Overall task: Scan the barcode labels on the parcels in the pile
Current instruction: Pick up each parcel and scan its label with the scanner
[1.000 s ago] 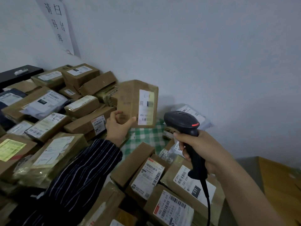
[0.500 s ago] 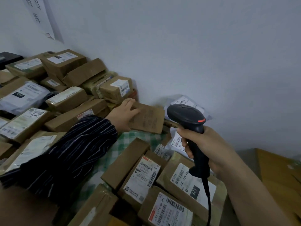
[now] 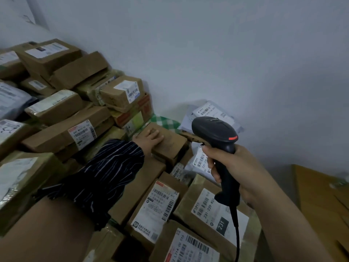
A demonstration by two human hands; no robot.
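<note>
My left hand, in a dark striped sleeve, lies on top of a plain brown parcel that sits flat in the pile near the wall, no label showing on its upper face. The fingers lie across the parcel's near corner; the thumb is hidden. My right hand grips the handle of a black barcode scanner, held upright to the right of that parcel, its cable hanging down. Below the scanner lie parcels with barcode labels facing up.
Several taped cardboard boxes are stacked high on the left. A white mailer bag leans against the wall behind the scanner, on a green checked cloth. A wooden surface lies at the right.
My left hand held the brown parcel upright with its label towards the scanner, then turned it over and laid it flat on the pile. The scanner stayed about where it was.
</note>
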